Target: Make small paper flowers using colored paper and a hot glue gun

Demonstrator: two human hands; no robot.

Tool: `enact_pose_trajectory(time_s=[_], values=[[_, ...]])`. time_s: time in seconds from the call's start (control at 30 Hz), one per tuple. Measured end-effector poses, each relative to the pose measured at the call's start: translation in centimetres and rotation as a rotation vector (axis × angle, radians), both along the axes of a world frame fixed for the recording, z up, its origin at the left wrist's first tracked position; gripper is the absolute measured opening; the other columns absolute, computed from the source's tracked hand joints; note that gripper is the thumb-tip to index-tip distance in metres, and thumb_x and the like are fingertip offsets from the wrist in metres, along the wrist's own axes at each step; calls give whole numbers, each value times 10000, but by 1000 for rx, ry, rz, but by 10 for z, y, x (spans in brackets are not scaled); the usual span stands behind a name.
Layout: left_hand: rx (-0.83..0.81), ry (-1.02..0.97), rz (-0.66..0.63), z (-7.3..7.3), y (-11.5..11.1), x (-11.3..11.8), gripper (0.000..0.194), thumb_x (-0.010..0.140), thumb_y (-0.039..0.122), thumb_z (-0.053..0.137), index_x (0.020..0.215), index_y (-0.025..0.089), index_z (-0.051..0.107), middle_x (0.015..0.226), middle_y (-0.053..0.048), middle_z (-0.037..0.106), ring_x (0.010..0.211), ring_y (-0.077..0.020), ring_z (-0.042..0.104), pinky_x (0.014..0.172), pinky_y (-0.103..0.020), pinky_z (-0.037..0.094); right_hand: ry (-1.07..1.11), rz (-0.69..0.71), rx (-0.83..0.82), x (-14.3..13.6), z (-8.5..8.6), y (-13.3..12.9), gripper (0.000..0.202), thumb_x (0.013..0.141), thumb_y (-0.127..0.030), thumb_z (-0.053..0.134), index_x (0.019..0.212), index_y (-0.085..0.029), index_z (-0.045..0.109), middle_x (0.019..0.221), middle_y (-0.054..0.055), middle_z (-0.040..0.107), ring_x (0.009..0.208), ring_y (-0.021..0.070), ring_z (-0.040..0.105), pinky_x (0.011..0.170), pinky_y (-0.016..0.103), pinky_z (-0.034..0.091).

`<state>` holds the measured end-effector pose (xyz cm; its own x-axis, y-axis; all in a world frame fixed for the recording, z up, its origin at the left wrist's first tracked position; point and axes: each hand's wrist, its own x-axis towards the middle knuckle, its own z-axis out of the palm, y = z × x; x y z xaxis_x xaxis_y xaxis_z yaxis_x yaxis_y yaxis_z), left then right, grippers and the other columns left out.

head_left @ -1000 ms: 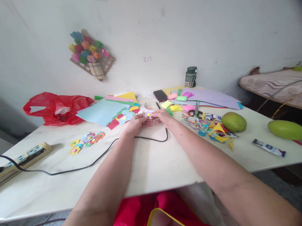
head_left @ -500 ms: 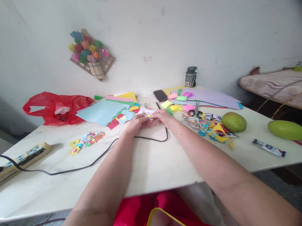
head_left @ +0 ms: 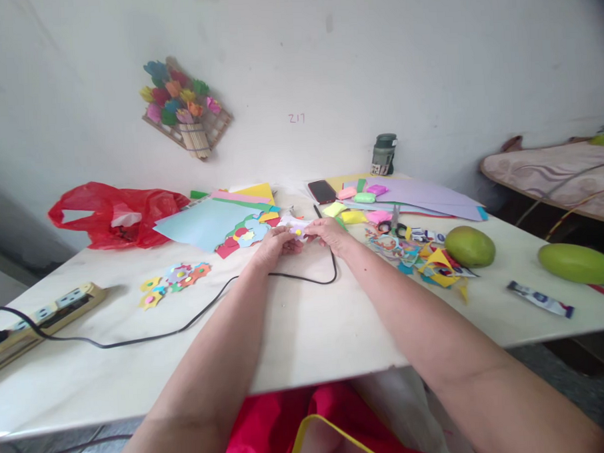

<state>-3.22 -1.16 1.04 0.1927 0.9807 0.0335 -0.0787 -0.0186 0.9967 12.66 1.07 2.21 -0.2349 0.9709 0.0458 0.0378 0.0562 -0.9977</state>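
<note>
Between both hands, above the middle of the table, is a pale lilac paper flower (head_left: 292, 224) with a yellow dot at its centre. My left hand (head_left: 274, 246) is closed on its left and lower edge. On the right edge, the fingers of my right hand (head_left: 329, 232) pinch the petals; the fingertips partly hide them. To the left on the table lie several finished paper flowers (head_left: 177, 275) with coloured dots. Behind my left hand is a pile of cut paper shapes (head_left: 242, 236) in red, green, yellow and light blue. A black cable (head_left: 304, 278) runs just below the hands.
Right of my hands lie clay packets (head_left: 353, 217), scissors (head_left: 393, 224), paper scraps (head_left: 436, 264), two green mangoes (head_left: 469, 246) and a glue tube (head_left: 540, 299). At the back stand a phone (head_left: 322, 191) and a bottle (head_left: 383, 154). Leftward are a red bag (head_left: 111, 215) and a power strip (head_left: 60, 310).
The view has shifted very slightly. Both hands stay at the paper flower, with only tiny finger movement.
</note>
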Motion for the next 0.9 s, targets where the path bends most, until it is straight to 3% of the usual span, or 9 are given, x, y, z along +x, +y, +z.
enact_pose_trajectory(time_s=[0.9], values=[[31,-3,-26,-2,0,0,192,641,289,633,737,131,580,635,-43,639,527,-129,594,585,-270,493,37,-3,-88,-6,1,-5,70,598,-147,619,586,-152,550,546,-2,620,478,75,532,346,167,171]])
